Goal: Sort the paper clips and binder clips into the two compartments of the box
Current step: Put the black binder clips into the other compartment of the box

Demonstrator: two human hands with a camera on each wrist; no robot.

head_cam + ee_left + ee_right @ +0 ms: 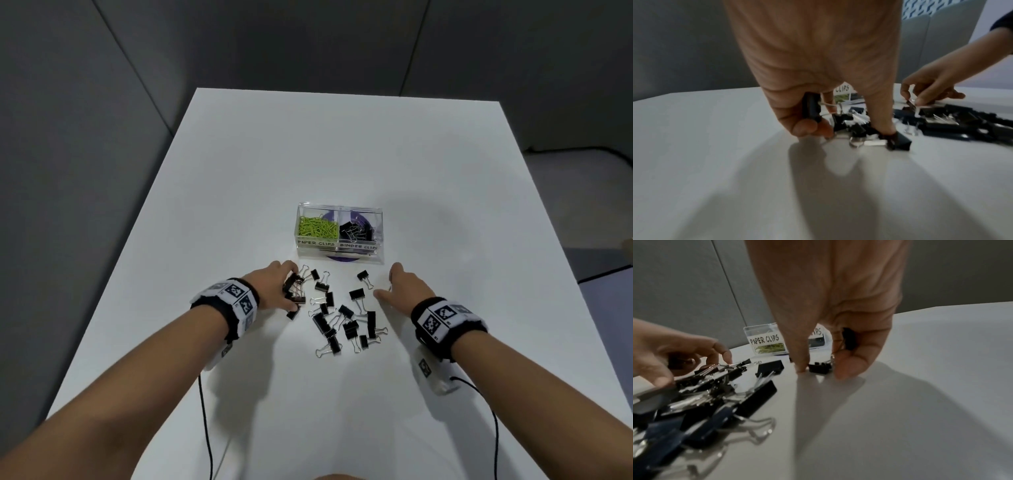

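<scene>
A clear two-compartment box [339, 249] stands mid-table, with green paper clips [315, 226] in the left half and black binder clips [356, 230] in the right half. A loose pile of black binder clips [342, 318] lies in front of it. My left hand [291, 291] is at the pile's left edge; its curled fingers hold a binder clip [810, 110] while the thumb touches another [899, 142]. At the pile's right edge, my right hand [385, 284] keeps a binder clip [849, 339] in its curled fingers, and thumb and finger straddle a small clip [820, 368] on the table.
The white table [342, 154] stretches well beyond the box and to both sides. Grey partition walls [102, 102] stand behind and to the left. Black cables [205, 428] hang from both wristbands over the near table.
</scene>
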